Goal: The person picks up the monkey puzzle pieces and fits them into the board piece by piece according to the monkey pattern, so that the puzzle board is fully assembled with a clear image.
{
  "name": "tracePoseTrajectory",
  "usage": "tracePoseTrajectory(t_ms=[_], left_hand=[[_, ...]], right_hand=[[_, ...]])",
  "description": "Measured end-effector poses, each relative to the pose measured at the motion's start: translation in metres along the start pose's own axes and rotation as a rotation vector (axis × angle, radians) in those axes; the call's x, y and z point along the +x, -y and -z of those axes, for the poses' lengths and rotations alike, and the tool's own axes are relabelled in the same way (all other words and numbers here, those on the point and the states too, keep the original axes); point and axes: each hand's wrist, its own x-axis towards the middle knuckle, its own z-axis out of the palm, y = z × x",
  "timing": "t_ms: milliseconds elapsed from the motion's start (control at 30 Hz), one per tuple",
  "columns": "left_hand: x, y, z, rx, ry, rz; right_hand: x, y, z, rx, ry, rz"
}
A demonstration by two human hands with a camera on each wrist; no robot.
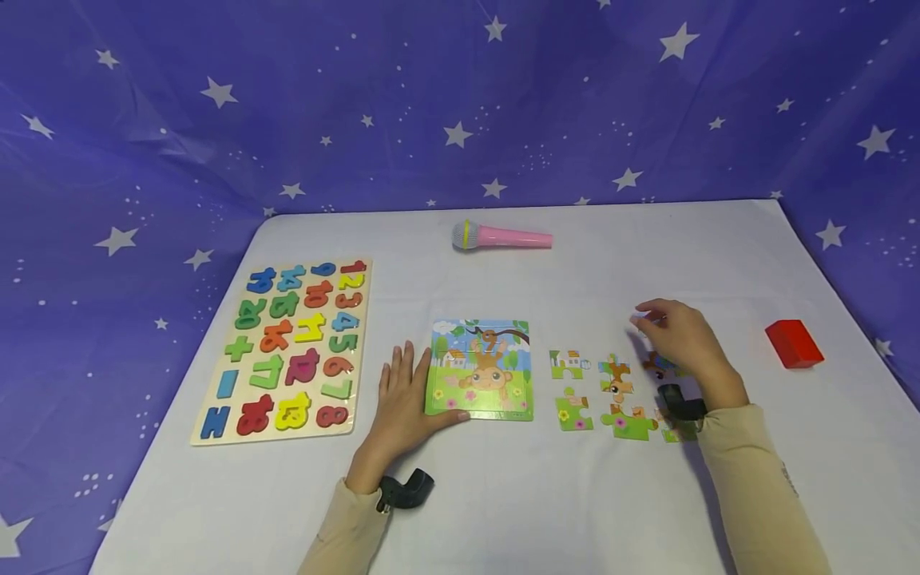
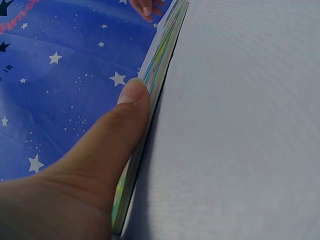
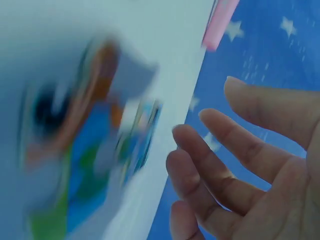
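Observation:
A square monkey jigsaw puzzle (image 1: 480, 403) lies flat in front of me. My left hand (image 1: 406, 399) rests along its left side with straight fingers, the thumb (image 2: 132, 107) against the near edge. To the right, loose jigsaw pieces are spread in two rows, among them a house piece (image 1: 565, 364), a monkey-face piece (image 1: 616, 387) and a flower piece (image 1: 573, 413). Above the rightmost pieces hovers my right hand (image 1: 679, 339), its fingers loosely bent. In the right wrist view nothing sits between its fingers (image 3: 242, 150). The hand and wrist camera partly hide pieces below.
A wooden number board (image 1: 362, 351) with colourful numerals lies on the left of the white table (image 1: 503, 495). Behind the puzzle is a pink toy microphone (image 1: 513, 238). A red block (image 1: 794, 344) stands at the far right. Blue starry cloth (image 1: 402, 96) hangs behind the table.

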Motion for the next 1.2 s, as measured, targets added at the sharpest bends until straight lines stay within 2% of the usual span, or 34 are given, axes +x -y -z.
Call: tracePoseTrajectory(t_ms=[133,333,500,600,767,867,1200], left_hand=[[0.000,0.000,0.001,-0.003,-0.002,-0.006],[0.001,-0.001,0.002,-0.012,-0.013,-0.013],[0.000,-0.001,0.002,-0.013,-0.014,-0.013],[0.000,-0.001,0.001,-0.012,-0.007,-0.005],[-0.001,0.000,0.000,-0.009,0.004,0.001],[-0.001,0.000,0.001,-0.011,-0.001,-0.006],[-0.001,0.001,0.000,0.001,-0.001,0.001]], right_hand=[[0.000,-0.019,0.008,-0.002,-0.042,-0.042],[0.003,-0.036,0.010,0.014,0.009,-0.123],[0.005,-0.043,0.007,0.015,0.026,-0.061],[0.004,-0.043,0.004,0.007,0.040,-0.037],[0.001,-0.041,0.000,-0.043,0.085,-0.092],[0.000,-0.039,-0.001,-0.069,0.102,-0.098],[-0.001,-0.032,-0.003,-0.066,0.077,-0.120]])
